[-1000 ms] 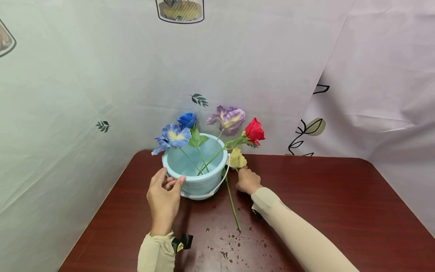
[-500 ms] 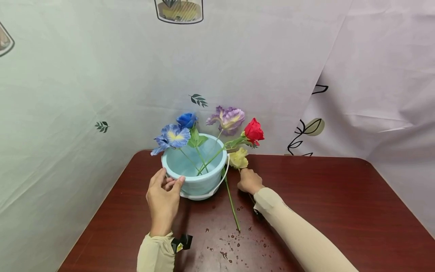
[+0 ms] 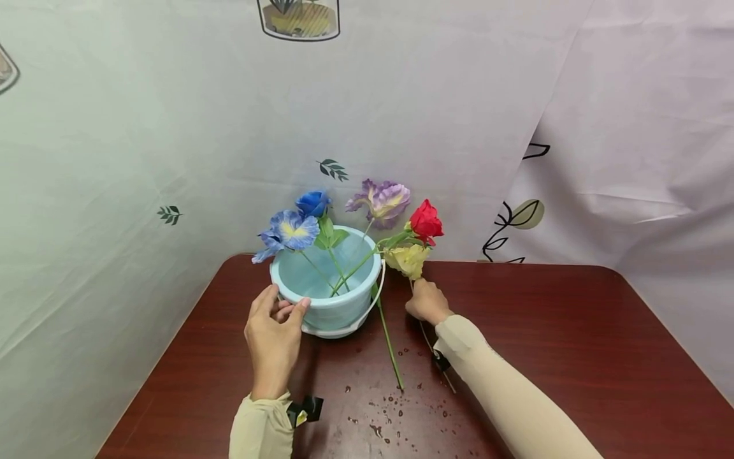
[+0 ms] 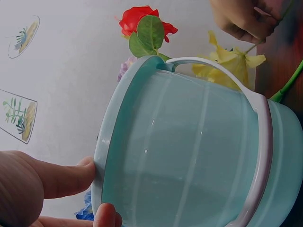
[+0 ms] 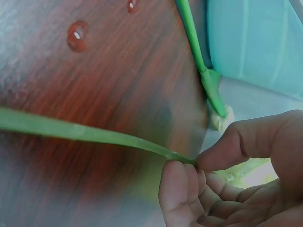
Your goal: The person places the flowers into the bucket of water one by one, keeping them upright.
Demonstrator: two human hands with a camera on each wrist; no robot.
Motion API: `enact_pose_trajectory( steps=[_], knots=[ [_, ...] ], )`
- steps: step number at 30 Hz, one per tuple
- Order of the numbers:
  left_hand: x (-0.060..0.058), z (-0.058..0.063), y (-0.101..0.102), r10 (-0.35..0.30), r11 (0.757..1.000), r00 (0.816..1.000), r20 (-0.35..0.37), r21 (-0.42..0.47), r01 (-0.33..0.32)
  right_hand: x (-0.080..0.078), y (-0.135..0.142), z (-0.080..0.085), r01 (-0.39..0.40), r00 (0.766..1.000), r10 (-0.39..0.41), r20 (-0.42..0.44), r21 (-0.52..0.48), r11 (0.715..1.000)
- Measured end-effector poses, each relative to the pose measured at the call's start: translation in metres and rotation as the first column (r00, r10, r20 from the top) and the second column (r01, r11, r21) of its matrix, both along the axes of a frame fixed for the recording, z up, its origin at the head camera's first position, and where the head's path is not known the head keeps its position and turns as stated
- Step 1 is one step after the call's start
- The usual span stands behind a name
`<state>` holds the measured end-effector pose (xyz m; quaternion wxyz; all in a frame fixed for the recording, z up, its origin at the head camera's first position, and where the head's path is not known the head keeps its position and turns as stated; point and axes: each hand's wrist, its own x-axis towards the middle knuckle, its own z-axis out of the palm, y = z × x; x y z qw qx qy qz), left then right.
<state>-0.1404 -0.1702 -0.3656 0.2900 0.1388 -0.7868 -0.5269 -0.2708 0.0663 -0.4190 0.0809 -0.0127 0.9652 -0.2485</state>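
Observation:
A pale blue bucket (image 3: pixel 338 312) stands on the table. My left hand (image 3: pixel 274 344) pinches its near-left rim between thumb and fingers; the left wrist view shows the thumb against the rim (image 4: pixel 108 123). To the bucket's right, my right hand (image 3: pixel 427 301) pinches a yellow flower (image 3: pixel 407 261) just below its bloom. Its stem (image 5: pixel 90 132) trails down toward the forearm. Inside the bucket lean a red rose (image 3: pixel 426 221), a purple flower (image 3: pixel 381 201), a blue rose (image 3: pixel 313 204) and a blue flower with a yellow centre (image 3: pixel 295 229).
Another green stem (image 3: pixel 388 344) lies on the table beside the bucket; its pale bloom is mostly hidden. Water drops (image 3: pixel 375 431) dot the dark red table (image 3: pixel 545 357) near the front. A patterned cloth (image 3: pixel 447 127) hangs behind the table.
My right hand has shifted slightly right, drawing the yellow flower away from the bucket and up a little. More of its bloom and stem shows. The left hand stays on the rim.

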Motion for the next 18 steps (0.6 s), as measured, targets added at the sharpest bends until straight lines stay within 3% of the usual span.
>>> enact_pose_trajectory(
  steps=[8, 18],
  knots=[
    [0.001, 0.001, -0.001, -0.002, 1.0, 1.0, 0.029, 0.015, 0.002, -0.003, 0.009, 0.001, 0.027, 0.998, -0.03, -0.049, -0.06, 0.998],
    [-0.001, 0.0, 0.0, 0.004, 1.0, 1.0, 0.009, -0.001, -0.004, -0.002, 0.016, 0.011, 0.071, 0.99, -0.087, -0.11, -0.148, 0.987]
  ],
)
